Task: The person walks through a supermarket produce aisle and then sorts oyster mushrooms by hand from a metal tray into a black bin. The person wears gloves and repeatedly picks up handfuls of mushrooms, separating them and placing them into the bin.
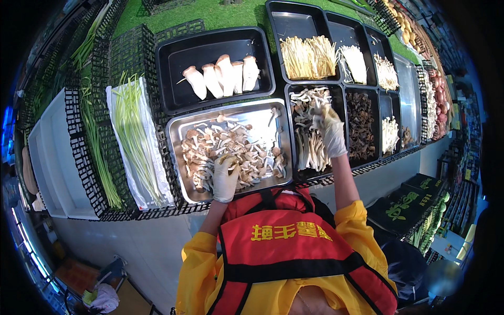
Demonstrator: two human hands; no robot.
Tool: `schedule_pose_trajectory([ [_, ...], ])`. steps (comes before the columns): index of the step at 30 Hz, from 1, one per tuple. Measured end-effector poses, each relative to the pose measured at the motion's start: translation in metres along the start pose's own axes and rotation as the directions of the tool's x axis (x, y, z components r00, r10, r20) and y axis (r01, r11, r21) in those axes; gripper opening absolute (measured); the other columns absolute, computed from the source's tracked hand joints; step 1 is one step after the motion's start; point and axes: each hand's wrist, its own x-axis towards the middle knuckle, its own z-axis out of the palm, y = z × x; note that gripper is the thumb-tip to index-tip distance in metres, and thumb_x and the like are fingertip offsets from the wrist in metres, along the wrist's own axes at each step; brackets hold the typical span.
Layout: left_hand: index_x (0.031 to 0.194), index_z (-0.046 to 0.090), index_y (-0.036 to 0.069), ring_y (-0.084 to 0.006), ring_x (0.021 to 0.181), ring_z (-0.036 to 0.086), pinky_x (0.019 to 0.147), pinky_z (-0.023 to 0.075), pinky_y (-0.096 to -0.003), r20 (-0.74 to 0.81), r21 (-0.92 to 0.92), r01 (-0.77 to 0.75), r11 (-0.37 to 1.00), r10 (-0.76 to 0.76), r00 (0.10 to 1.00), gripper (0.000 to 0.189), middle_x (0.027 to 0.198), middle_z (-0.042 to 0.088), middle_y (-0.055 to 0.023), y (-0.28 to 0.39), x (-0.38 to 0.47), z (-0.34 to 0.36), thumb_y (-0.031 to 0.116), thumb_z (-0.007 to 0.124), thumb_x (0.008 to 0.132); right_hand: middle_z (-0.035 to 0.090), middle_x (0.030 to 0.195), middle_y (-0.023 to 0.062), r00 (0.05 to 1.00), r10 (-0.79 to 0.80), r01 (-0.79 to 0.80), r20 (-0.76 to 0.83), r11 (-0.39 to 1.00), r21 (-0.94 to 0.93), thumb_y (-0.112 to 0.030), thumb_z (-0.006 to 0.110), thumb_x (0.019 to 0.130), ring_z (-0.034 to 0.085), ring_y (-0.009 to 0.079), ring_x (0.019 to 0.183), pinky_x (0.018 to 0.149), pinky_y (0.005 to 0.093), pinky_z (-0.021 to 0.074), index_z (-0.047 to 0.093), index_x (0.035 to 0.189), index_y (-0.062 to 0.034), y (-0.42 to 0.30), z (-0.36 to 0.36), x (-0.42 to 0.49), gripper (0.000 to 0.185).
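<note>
My left hand [226, 179], in a pale, stained glove, rests with curled fingers on the near side of a heap of small brown-capped mushrooms [214, 141]. They lie loosely in a shiny metal tray [289, 157]. My right hand [332, 132], gloved too, reaches over a black plastic tray [338, 92] to its right. Its fingertips touch grey-capped mushrooms [305, 108] in the far part of that tray. Long pale-stemmed mushrooms [310, 147] lie lined up in the near part. Whether either hand grips a mushroom is hidden by the fingers.
King oyster mushrooms [224, 76] lie in a black tray behind the metal one. Golden enoki mushrooms [307, 57] and dark wood ear fungus [359, 124] fill trays on the right. Garlic chives [136, 141] lie on the left beside black plastic crate walls [147, 71]. Artificial turf [232, 15] covers the stand.
</note>
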Motion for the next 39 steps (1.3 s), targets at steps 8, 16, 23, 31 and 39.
schedule_pose_trajectory([
  [8, 0.121, 0.061, 0.000, -0.0165, 0.110, 0.057, 0.095, 0.0463, -0.0294, -0.073, -0.492, 0.240, 0.837, -0.315, 0.946, 0.037, 0.121, 0.061, -0.0084, -0.006, 0.005, -0.002, -0.006, 0.062, 0.085, 0.062, 0.115, 0.0187, 0.985, -0.168, 0.165, 0.041, 0.983, 0.083, -0.010, 0.064, 0.092, 0.068, 0.0252, 0.093, 0.079, 0.0329, 0.0569, 0.036, 0.139, -0.0016, 0.029, -0.037, 0.038, 0.055],
  [16, 0.131, 0.055, 0.002, -0.0100, 0.093, 0.057, 0.080, 0.0468, -0.0234, -0.012, -0.717, 0.328, 0.615, -0.481, 0.876, 0.042, 0.119, 0.061, -0.0053, -0.017, 0.006, -0.009, -0.003, 0.060, 0.089, 0.067, 0.095, 0.0106, 0.932, -0.349, 0.359, 0.096, 0.855, -0.374, -0.019, 0.060, 0.089, 0.062, 0.0189, 0.086, 0.078, 0.0308, 0.0512, 0.066, 0.107, 0.0018, 0.041, 0.007, -0.005, 0.028],
  [23, 0.141, 0.042, 0.002, -0.0123, 0.103, 0.058, 0.088, 0.0483, -0.0254, 0.047, -0.799, 0.330, 0.503, -0.494, 0.868, 0.059, 0.120, 0.060, -0.0077, -0.018, 0.003, -0.009, 0.001, 0.066, 0.087, 0.050, 0.135, 0.0242, 0.665, -0.114, 0.679, 0.738, -0.318, -0.662, -0.032, 0.063, 0.087, 0.064, 0.0303, 0.096, 0.073, 0.0406, 0.0552, 0.060, 0.120, -0.0082, 0.079, 0.084, -0.017, 0.041],
  [31, 0.124, 0.055, 0.006, -0.0230, 0.102, 0.062, 0.089, 0.0544, -0.0414, 0.181, -0.962, 0.261, 0.085, -0.515, 0.838, 0.040, 0.113, 0.062, -0.0081, -0.035, -0.003, -0.014, -0.007, 0.055, 0.086, 0.065, 0.090, 0.0130, 0.706, -0.034, 0.633, 0.707, -0.416, -0.652, -0.018, 0.061, 0.081, 0.066, 0.0271, 0.086, 0.069, 0.0404, 0.0540, 0.067, 0.091, -0.0057, 0.099, 0.097, 0.006, 0.017],
  [39, 0.117, 0.059, 0.001, -0.0274, 0.105, 0.064, 0.098, 0.0504, -0.0458, 0.317, -0.945, 0.320, -0.067, -0.424, 0.848, 0.024, 0.116, 0.063, -0.0116, -0.042, 0.007, -0.011, 0.009, 0.051, 0.096, 0.062, 0.100, 0.0147, 0.760, -0.034, 0.641, 0.649, -0.129, -0.757, -0.029, 0.067, 0.081, 0.062, 0.0278, 0.088, 0.071, 0.0373, 0.0531, 0.069, 0.086, -0.0056, 0.067, 0.115, -0.023, 0.024],
])
